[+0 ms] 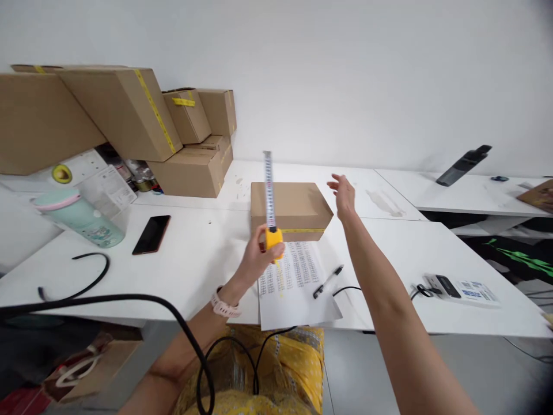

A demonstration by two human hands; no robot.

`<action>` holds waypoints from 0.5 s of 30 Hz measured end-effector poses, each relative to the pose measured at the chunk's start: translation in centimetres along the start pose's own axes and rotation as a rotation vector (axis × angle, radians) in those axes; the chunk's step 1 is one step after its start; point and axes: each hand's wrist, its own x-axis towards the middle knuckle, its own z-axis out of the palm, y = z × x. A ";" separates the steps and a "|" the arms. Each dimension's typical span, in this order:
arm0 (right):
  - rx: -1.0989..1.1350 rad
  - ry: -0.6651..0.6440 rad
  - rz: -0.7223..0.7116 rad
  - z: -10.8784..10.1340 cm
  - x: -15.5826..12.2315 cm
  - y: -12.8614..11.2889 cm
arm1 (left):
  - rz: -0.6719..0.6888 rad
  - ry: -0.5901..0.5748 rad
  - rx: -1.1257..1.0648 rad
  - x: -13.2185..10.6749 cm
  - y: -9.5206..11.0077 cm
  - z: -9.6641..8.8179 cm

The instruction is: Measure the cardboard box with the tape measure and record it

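A yellow tape measure (274, 243) is gripped in my left hand (258, 253), its white blade (269, 190) drawn out and pointing up and away from me. Behind the blade lies a brown cardboard box (298, 202) with yellow tape along its near side. My right hand (343, 196) is raised just right of the box, apart from it, fingers spread and holding nothing. Below the box rests a printed sheet (289, 308) with columns of small labels. A pen (328, 281) lies across the sheet's right edge.
Cardboard boxes (125, 109) are stacked at the back left. A mint tumbler (82, 216) and a phone (151, 234) are on the left of the white table (194, 253). A black cable (142, 297) crosses the front. A power strip (462, 288) sits at right.
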 end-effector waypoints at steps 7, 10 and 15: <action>0.074 -0.291 0.243 -4.0 -6.9 2.7 | 0.038 0.117 0.065 1.7 -0.8 -4.9; 0.094 -0.275 0.184 -3.7 -6.6 -0.3 | 0.092 0.083 0.058 3.1 2.0 -4.9; -0.220 -0.082 0.015 -4.2 -4.9 -4.9 | 0.217 0.023 0.076 3.5 6.5 -5.3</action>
